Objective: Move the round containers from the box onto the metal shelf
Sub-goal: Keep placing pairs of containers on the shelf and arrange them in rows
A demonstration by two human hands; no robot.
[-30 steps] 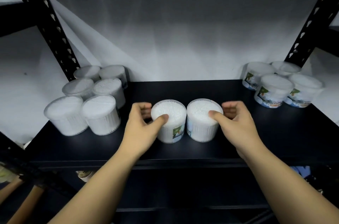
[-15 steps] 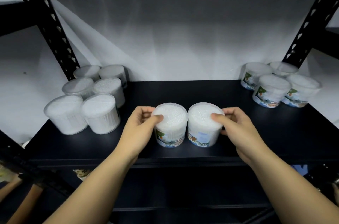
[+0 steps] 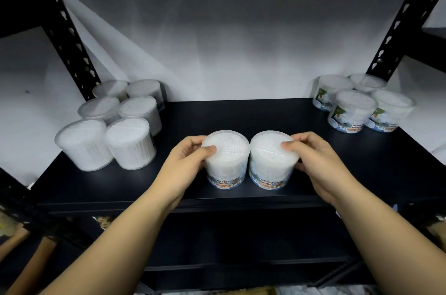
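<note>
I had both hands on the two round containers at the centre of the frame, which stood upright on the black metal shelf [image 3: 241, 113] near its front edge, just beside each other and almost touching. My left hand [image 3: 185, 164] was curled round the left container [image 3: 225, 162], thumb lying across its clear lid and fingers wrapped behind its far side. My right hand [image 3: 313, 162] gripped the right container [image 3: 271, 162] the same way, thumb on the lid, fingers round its outer wall. Both tubs were packed with white cotton buds, and their printed bands, reading "COTTON BUDS", faced me at the bottom.

At the left of the frame a cluster of six containers [image 3: 115, 123] stood in two rows on the same shelf, their sides plain white from where I looked. At the right of the frame four more containers [image 3: 357, 106] were grouped near the back corner, coloured labels showing. Perforated black uprights [image 3: 58, 26] rose at the upper left and upper right, against a pale wall [image 3: 217, 41]. I could not see the box from here.
</note>
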